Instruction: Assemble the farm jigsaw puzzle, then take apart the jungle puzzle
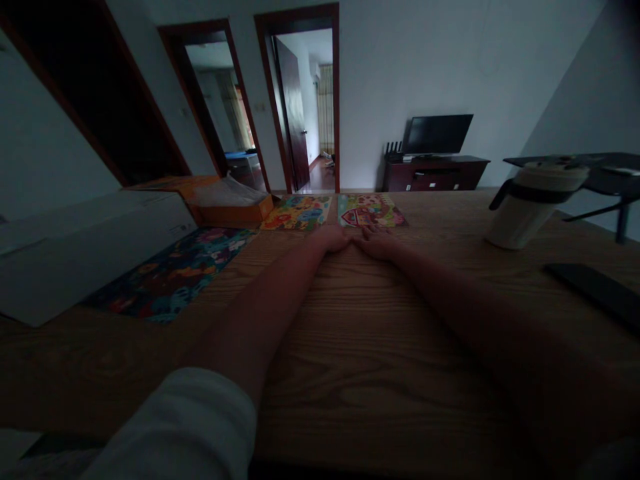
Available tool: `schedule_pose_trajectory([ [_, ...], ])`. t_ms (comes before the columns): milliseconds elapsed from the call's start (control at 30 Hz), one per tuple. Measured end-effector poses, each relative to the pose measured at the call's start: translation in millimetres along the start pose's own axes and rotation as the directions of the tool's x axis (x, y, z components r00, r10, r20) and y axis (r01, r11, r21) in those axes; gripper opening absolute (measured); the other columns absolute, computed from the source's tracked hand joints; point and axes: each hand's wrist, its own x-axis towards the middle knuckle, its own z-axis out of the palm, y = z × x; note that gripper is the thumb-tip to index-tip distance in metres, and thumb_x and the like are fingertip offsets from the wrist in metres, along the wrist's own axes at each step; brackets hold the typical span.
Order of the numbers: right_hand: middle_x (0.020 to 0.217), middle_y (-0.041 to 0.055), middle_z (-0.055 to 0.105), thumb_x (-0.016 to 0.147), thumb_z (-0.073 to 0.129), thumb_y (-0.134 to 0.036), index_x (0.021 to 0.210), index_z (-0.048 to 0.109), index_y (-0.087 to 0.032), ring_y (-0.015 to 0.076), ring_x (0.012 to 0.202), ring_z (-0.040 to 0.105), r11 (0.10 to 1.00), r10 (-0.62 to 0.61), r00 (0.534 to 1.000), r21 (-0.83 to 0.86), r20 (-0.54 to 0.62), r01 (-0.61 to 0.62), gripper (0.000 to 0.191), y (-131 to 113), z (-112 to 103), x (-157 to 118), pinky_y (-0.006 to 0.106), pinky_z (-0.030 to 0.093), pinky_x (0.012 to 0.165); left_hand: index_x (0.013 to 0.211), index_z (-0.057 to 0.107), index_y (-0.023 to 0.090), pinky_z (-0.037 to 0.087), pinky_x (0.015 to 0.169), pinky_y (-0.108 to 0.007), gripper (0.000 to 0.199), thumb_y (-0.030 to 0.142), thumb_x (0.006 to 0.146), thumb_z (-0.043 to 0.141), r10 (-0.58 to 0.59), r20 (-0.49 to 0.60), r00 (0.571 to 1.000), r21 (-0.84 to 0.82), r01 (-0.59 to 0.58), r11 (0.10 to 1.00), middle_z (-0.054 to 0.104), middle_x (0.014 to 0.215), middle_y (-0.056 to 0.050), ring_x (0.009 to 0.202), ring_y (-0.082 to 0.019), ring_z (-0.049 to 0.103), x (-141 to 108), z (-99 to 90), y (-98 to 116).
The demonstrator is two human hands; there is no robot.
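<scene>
Both of my arms stretch forward over the wooden table [340, 347]. My left hand [333, 238] lies low on the tabletop, its fingers turned toward the other hand. Beside it my right hand [376, 243] rests flat with fingers spread, and the fingertips of the two hands nearly meet. Just past the hands lie two brightly printed cartoon sheets, a left one [299, 212] with animal shapes and a right one [373, 209] with a red-edged shape. My fingers reach the near edge of the right sheet. Neither hand visibly holds anything.
At left are a long white box [95, 247], an open orange box [230, 212] with clear plastic, and a dark patterned sheet [185, 270]. A pale jug [533, 207] with a dark handle and a flat black object [595, 290] stand at right. Beyond are a television [439, 135] and doorways.
</scene>
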Motion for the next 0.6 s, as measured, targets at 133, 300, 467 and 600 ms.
schedule_pose_trajectory([
  [133,0.168,0.017,0.027,0.1,0.021,-0.065,0.16,0.034,-0.014,0.035,0.155,0.02,1.0,-0.004,1.0,0.013,-0.014,0.004,0.08,0,-2,-4,0.055,0.017,0.123,0.129,0.064,0.018,0.043,0.105,-0.046,0.041,0.038,0.099,0.045,-0.193,-0.259,0.946,-0.021,0.194,0.981,0.061,0.14,-0.016,0.126,-0.033,0.057,-11,-4.8,-45],
  [300,0.167,0.0168,0.03,0.101,0.023,-0.065,0.158,0.039,-0.014,0.0367,0.155,0.021,1.0,-0.019,1.0,0.02,-0.021,0.019,0.078,-2,-3,-6,0.054,0.019,0.123,0.114,0.068,0.02,0.045,0.101,-0.036,0.03,0.032,0.099,0.045,-0.364,-0.221,0.905,-0.04,0.365,0.93,0.067,0.13,-0.01,0.119,-0.026,0.059,-35,-2.1,-118],
  [467,0.165,0.0162,0.035,0.101,0.025,-0.064,0.156,0.042,-0.016,0.0382,0.153,0.024,1.0,-0.022,0.999,0.021,-0.035,0.022,0.075,-3,-2,-6,0.057,0.02,0.122,0.115,0.069,0.022,0.047,0.098,-0.035,0.03,0.039,0.097,0.052,-0.351,-0.232,0.907,-0.038,0.352,0.935,0.066,0.129,-0.01,0.117,-0.027,0.06,-38,0.4,-147],
  [600,0.16,0.0171,0.043,0.101,0.029,-0.061,0.15,0.05,-0.015,0.0389,0.151,0.029,0.999,-0.04,0.997,-0.018,-0.066,0.038,0.07,-5,-8,-13,0.053,0.024,0.121,0.117,0.066,0.021,0.047,0.1,-0.036,0.031,0.042,0.099,0.054,-0.362,-0.209,0.908,-0.037,0.363,0.931,0.066,0.128,-0.01,0.117,-0.027,0.059,-34,-0.9,-153],
])
